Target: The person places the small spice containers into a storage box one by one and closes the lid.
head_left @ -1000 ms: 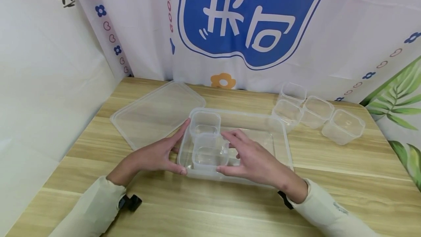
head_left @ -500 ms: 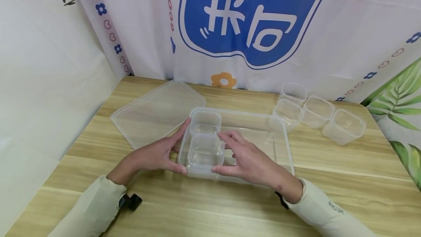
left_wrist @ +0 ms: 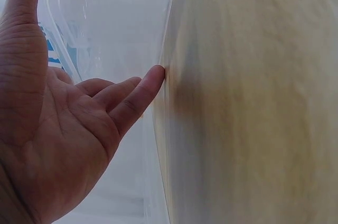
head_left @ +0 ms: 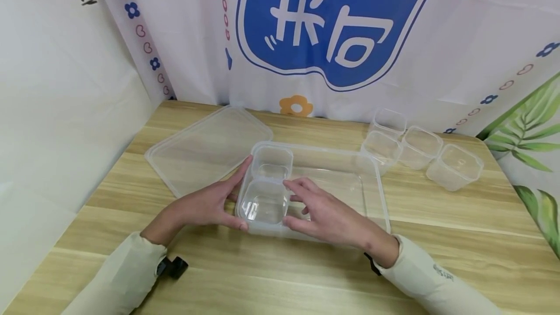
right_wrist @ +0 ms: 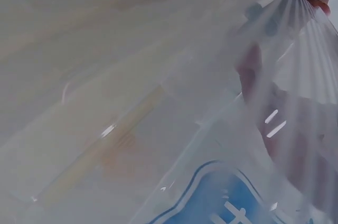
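A clear plastic box (head_left: 328,157) lies flat, open side up — inside its left end, a far tub (head_left: 272,162) and a near tub (head_left: 264,201), both small and see-through, mouths upward.

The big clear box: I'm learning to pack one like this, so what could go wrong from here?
The near cup might get nudged or tipped, since the right hand has its fingers right at that cup's side.
The box could slide if the left hand, spread along its left side, presses too hard.
Such a slide might knock the four loose cups, grouped by the box's far right corner.
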A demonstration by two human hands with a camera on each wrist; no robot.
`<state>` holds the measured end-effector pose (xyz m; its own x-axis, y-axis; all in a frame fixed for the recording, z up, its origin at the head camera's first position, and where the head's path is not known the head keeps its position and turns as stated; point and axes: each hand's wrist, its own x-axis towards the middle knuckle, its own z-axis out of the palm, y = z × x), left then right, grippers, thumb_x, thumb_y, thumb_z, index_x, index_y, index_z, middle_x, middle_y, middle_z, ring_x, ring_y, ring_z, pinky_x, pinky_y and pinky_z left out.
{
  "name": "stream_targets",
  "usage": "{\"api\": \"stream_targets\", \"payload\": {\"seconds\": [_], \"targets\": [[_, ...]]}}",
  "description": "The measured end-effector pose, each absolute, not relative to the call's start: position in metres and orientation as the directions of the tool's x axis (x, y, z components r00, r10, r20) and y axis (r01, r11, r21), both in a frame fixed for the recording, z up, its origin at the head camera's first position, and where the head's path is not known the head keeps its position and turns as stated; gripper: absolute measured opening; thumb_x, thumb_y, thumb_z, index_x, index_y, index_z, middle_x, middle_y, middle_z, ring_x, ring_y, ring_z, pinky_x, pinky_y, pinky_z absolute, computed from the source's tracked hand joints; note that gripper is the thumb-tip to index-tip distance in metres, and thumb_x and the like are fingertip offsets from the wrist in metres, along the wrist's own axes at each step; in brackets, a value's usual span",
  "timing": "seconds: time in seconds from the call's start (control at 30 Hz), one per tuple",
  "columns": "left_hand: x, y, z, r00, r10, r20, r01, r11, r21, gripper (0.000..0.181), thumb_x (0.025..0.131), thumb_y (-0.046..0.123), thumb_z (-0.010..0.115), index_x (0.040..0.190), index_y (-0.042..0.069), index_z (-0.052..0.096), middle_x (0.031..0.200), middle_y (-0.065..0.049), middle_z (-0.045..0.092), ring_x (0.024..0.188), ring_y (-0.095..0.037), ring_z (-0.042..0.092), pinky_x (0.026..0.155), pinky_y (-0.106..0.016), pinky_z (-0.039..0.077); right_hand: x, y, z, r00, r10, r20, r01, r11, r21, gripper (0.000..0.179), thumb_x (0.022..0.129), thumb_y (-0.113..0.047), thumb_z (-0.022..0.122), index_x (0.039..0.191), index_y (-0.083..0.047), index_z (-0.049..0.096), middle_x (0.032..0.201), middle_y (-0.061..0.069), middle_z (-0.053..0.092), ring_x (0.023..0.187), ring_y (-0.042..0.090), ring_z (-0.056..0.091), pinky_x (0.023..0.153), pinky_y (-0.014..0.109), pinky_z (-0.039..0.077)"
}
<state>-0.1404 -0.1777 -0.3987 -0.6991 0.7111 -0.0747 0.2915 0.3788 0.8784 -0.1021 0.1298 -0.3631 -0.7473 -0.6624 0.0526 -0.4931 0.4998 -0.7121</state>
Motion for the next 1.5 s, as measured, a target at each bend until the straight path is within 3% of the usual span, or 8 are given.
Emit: {"api": "stream_targets", "payload": {"seconds": [0.2, 0.37, 0.73, 1.0, 1.37, 1.5], "targets": [[-0.141, -0.178, -0.399, -0.702, 0.708, -0.078, 0.294, 0.387, 0.874, 0.136, 0.081, 0.032, 0.092, 0.163, 0.035, -0.017, 0.166, -0.021, 0.017, 0.117, -0.025, 0.063, 0.096, -0.038, 0.052, -0.101, 0.129, -0.365, -0.730, -0.682, 0.034, -0.495, 0.494, -0.715, 0.073, 0.103, -0.027, 0.065, 0.161, -0.001, 0.029, 0.158, 0.011, 0.039, 0.132, 0.025, 0.054, 0.098, 0.041, 0.053], [-0.142, -0.177, -0.399, -0.700, 0.710, -0.076, 0.290, 0.380, 0.878, 0.136, 0.081, 0.032, 0.091, 0.163, 0.034, -0.017, 0.166, -0.021, 0.016, 0.117, -0.025, 0.063, 0.094, -0.037, 0.053, -0.102, 0.130, -0.366, -0.723, -0.691, 0.022, -0.516, 0.518, -0.683, 0.075, 0.104, -0.029, 0.062, 0.163, -0.004, 0.024, 0.160, 0.012, 0.037, 0.134, 0.027, 0.052, 0.104, 0.041, 0.047], [-0.141, -0.178, -0.399, -0.709, 0.701, -0.076, 0.286, 0.384, 0.878, 0.137, 0.080, 0.032, 0.092, 0.163, 0.035, -0.017, 0.167, -0.020, 0.015, 0.117, -0.025, 0.063, 0.094, -0.036, 0.053, -0.104, 0.130, -0.366, -0.720, -0.693, 0.017, -0.537, 0.542, -0.647, 0.075, 0.104, -0.034, 0.062, 0.162, -0.004, 0.026, 0.157, 0.015, 0.041, 0.130, 0.028, 0.055, 0.103, 0.042, 0.048], [-0.140, -0.179, -0.399, -0.705, 0.705, -0.076, 0.294, 0.389, 0.873, 0.136, 0.081, 0.032, 0.091, 0.163, 0.035, -0.017, 0.167, -0.021, 0.016, 0.116, -0.023, 0.064, 0.096, -0.037, 0.052, -0.098, 0.136, -0.361, -0.748, -0.661, 0.066, -0.559, 0.572, -0.600, 0.073, 0.102, -0.042, 0.065, 0.161, -0.010, 0.034, 0.154, 0.007, 0.047, 0.130, 0.024, 0.056, 0.105, 0.046, 0.046], [-0.140, -0.179, -0.400, -0.703, 0.707, -0.079, 0.295, 0.391, 0.872, 0.136, 0.081, 0.032, 0.091, 0.163, 0.036, -0.018, 0.165, -0.020, 0.020, 0.116, -0.021, 0.065, 0.100, -0.038, 0.049, -0.094, 0.166, -0.351, -0.748, -0.642, 0.166, -0.627, 0.603, -0.494, 0.056, 0.101, -0.034, 0.068, 0.149, -0.011, 0.053, 0.146, -0.001, 0.056, 0.129, 0.017, 0.056, 0.105, 0.043, 0.047], [-0.140, -0.179, -0.400, -0.705, 0.704, -0.082, 0.295, 0.396, 0.870, 0.137, 0.081, 0.033, 0.092, 0.162, 0.036, -0.018, 0.165, -0.020, 0.020, 0.116, -0.021, 0.065, 0.100, -0.038, 0.049, -0.094, 0.180, -0.346, -0.755, -0.618, 0.219, -0.637, 0.615, -0.465, 0.051, 0.099, -0.031, 0.070, 0.144, -0.011, 0.058, 0.140, -0.001, 0.061, 0.122, 0.017, 0.061, 0.098, 0.043, 0.051]]}}
